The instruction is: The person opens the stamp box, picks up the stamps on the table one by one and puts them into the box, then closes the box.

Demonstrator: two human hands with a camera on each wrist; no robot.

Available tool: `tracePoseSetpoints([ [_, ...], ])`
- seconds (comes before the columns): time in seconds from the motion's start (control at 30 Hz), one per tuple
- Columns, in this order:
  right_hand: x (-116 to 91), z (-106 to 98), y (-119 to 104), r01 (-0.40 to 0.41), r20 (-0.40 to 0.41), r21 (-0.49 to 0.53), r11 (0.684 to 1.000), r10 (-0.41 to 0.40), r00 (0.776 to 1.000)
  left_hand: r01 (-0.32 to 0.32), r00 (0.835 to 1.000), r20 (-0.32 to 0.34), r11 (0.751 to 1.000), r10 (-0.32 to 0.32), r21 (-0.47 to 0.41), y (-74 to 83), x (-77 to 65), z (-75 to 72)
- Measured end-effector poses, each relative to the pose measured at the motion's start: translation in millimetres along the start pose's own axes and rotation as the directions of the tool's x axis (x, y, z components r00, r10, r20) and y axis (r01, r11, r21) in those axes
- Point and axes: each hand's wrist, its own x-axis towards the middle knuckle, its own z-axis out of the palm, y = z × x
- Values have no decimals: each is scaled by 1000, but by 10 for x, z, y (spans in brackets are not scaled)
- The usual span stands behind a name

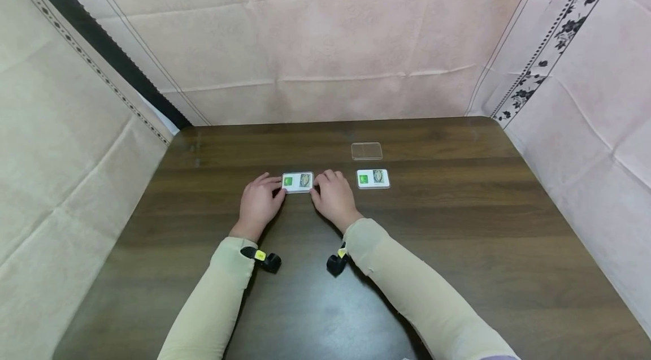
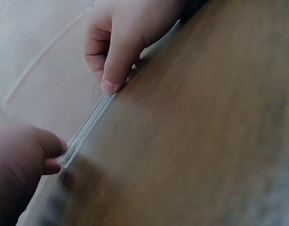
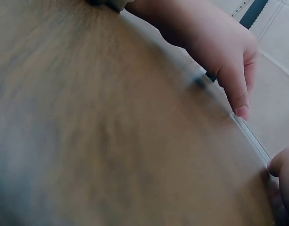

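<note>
A flat white card-like piece [image 1: 298,182] with a green square and a small picture lies between my hands, near the far side of the table. Its left end is pinched by my left hand [image 1: 257,205], and its right end by my right hand [image 1: 335,197]. Seen edge-on in the left wrist view, the clear-rimmed piece [image 2: 89,129] looks thin and layered. The right wrist view catches the same edge [image 3: 251,139] between both hands' fingertips. Just right of my right hand lies a similar white card-like piece [image 1: 373,179], untouched.
Beyond the second piece lies a clear rectangular plate or cover [image 1: 367,151]. All rest on a dark brown wooden table [image 1: 458,207] with rounded far corners. Pale cloth [image 1: 325,55] hangs behind the table and at both sides. Each wrist wears a small black camera [image 1: 272,263].
</note>
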Motion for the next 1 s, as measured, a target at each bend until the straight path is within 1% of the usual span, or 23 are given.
tracePoseSetpoints([
  [0.07,6,-32,26,-10,-6,24,1000,10,1000,32,999,-20,999,-32,-6,18,12,-17],
  [0.13,21,-85,72,-20,-13,49,999,20,1000,48,997,-53,999,-48,-8,50,34,-33],
  [0.2,46,-169,142,-27,-27,73,997,29,999,48,994,-93,999,-50,-18,108,64,-37],
  [0.3,119,-340,316,-36,-61,97,995,43,997,14,992,-128,999,-18,-33,260,145,10],
  [0.37,180,-471,469,-52,-90,110,993,62,994,-19,991,-131,998,12,-52,415,229,69],
  [0.43,243,-589,650,-75,-107,120,990,88,990,-42,994,-108,997,34,-71,596,334,142],
  [0.5,287,-686,841,-103,-110,140,985,119,987,-45,997,-72,995,39,-86,781,449,221],
  [0.6,311,-779,1155,-153,-80,190,970,171,982,-21,1000,5,993,22,-114,1053,615,326],
  [0.7,307,-803,1415,-212,-27,250,945,225,974,19,996,93,990,-6,-142,1242,737,403],
  [0.83,289,-792,1681,-277,52,280,919,273,961,76,978,205,983,-40,-170,1393,849,524],
  [0.9,284,-776,1760,-294,83,284,913,282,956,96,967,250,980,-51,-171,1431,882,580],
  [1.0,288,-745,1812,-302,105,286,910,283,953,117,952,300,977,-59,-178,1460,911,649],
])
